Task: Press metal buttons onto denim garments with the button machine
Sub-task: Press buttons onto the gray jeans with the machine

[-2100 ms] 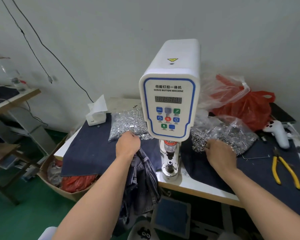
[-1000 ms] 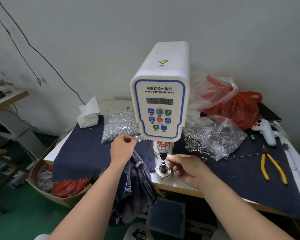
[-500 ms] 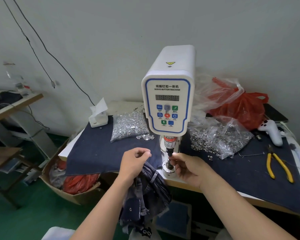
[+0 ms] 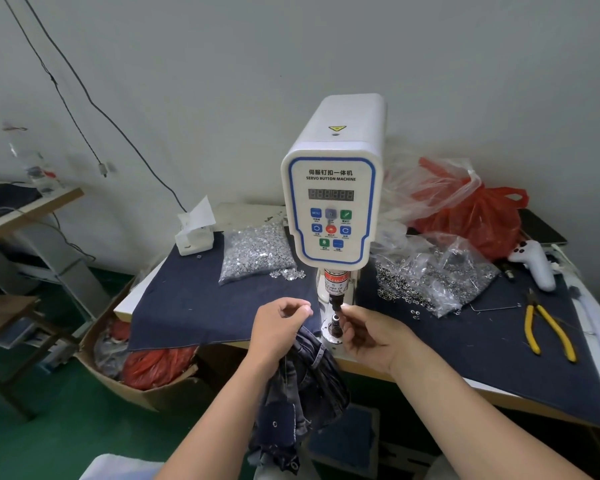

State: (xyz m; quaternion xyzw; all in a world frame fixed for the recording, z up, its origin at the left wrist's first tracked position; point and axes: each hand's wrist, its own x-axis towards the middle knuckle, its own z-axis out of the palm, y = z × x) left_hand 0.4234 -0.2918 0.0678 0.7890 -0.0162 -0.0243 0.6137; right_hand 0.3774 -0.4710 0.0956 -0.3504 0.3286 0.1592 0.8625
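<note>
Stage: loading, by my read. The right hand [image 4: 368, 332] is at the lower die post [image 4: 334, 323] of the white servo button machine with the blue-edged control panel [image 4: 331, 206], fingers [image 4: 347, 311] curled in a pinch just under the ram [image 4: 336, 300]. The piece pinched is too small to make out.

Left hand: the left hand [image 4: 279, 327] sits at 9 o'clock of the die, thumb and fingers pinched together, with the crumpled dark blue denim garment [image 4: 300, 386] bunched under the palm and hanging off the bench edge [image 4: 368, 370].

Done so far: 2 metal fittings show low on the hanging denim, so some pressing looks finished, though I cannot tell how many garments are through.

Left to do: the denim is not yet laid over the die, so this press looks not yet made.

Supplies: the clear bag of small silver studs [image 4: 257, 252] lies at 11 o'clock of the die, the clear bag of silver ring-shaped button parts [image 4: 433, 277] at 2 o'clock, both on the navy cloth cover [image 4: 187, 303].

Change since 2.1 s ago: the right hand has come from the ring bag to the die; the left hand has left the stud bag and drawn back to the bench edge.

Change since 0.5 s ago: little, both hands hold near the same spots.
</note>
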